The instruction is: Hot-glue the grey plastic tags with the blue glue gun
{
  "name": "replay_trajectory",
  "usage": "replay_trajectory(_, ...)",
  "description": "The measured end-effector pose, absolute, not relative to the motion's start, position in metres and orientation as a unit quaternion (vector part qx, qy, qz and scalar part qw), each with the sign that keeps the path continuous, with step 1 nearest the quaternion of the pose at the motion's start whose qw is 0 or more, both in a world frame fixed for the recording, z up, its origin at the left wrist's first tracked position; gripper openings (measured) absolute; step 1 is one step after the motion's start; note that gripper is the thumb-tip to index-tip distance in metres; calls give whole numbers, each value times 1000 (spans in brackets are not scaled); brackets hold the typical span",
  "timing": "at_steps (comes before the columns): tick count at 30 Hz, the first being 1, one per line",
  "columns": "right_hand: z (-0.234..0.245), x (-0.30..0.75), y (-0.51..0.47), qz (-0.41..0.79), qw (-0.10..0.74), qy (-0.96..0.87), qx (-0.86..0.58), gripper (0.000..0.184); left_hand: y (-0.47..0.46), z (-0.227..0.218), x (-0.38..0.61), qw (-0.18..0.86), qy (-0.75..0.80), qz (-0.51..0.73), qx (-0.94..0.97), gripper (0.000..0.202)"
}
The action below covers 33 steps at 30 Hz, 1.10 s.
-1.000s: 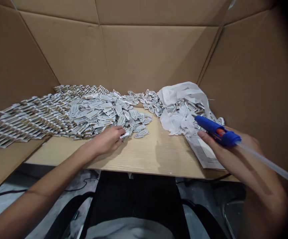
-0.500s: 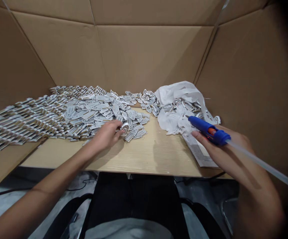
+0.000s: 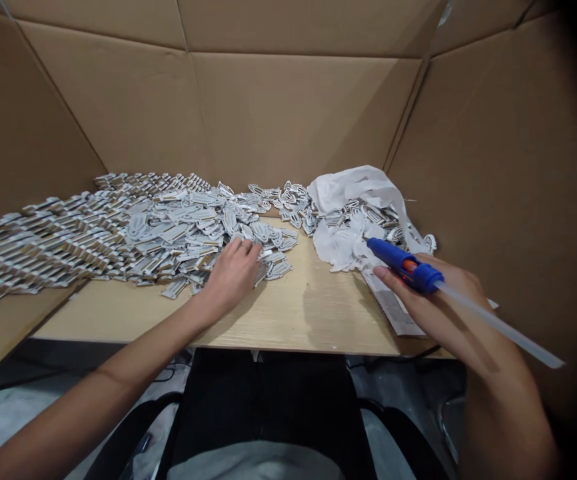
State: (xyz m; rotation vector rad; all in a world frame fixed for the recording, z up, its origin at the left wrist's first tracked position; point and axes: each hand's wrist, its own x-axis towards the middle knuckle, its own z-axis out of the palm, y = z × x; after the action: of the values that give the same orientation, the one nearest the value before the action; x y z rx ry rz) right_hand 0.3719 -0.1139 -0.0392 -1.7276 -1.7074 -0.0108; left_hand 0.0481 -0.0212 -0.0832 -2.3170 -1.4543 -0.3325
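My right hand (image 3: 443, 300) is wrapped round a blue hot glue gun (image 3: 393, 257), its tip pointing left over crumpled white tissue-like sheets (image 3: 343, 243). A long translucent glue stick (image 3: 503, 327) sticks out of its back end. My left hand (image 3: 236, 270) is at the right front of a heap of small grey-white flat cut-out pieces (image 3: 183, 223), knuckles up and fingers curled down. Its fingertips are hidden, so what they pinch does not show; pale pieces lie right against them.
Stacked rows of slatted pieces (image 3: 43, 240) spread along the left. More loose pieces (image 3: 293, 200) lie at the back and under the tissue. A grey flat board (image 3: 393, 310) lies beneath my right hand. Cardboard walls (image 3: 293, 113) enclose the wooden tabletop (image 3: 288, 320).
My left hand has turned knuckles up and shifted right; the small patterned piece seen in its fingers before is now out of sight. My right hand and glue gun have moved slightly left.
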Motion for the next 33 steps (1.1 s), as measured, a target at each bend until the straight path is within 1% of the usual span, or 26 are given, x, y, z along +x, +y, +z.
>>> replay_trajectory(3,-37,369,-114,0,350,-663,-662,40,-15,-85,74,205,-524,-103,-820,43)
replay_trajectory(6,-36,368,-114,2,351,-664,-660,41,-3,-90,101,181,-525,-103,-825,65)
replay_trajectory(8,-36,368,-115,1,354,-666,-657,40,10,-95,117,164,-511,-105,-837,71)
replay_trajectory(13,-37,370,-115,6,352,-675,-649,35,53,-107,133,128,-532,-80,-833,63)
replay_trajectory(16,-36,370,-115,7,352,-669,-655,34,69,-113,125,104,-542,-93,-829,59)
replay_trajectory(22,-35,366,-120,8,339,-673,-658,40,76,-114,107,120,-530,-108,-833,57)
replay_trajectory(28,-36,369,-118,0,336,-666,-666,41,76,-111,110,138,-540,-112,-823,52)
replay_trajectory(33,-40,371,-113,0,337,-682,-649,39,72,-107,117,150,-489,-129,-850,51)
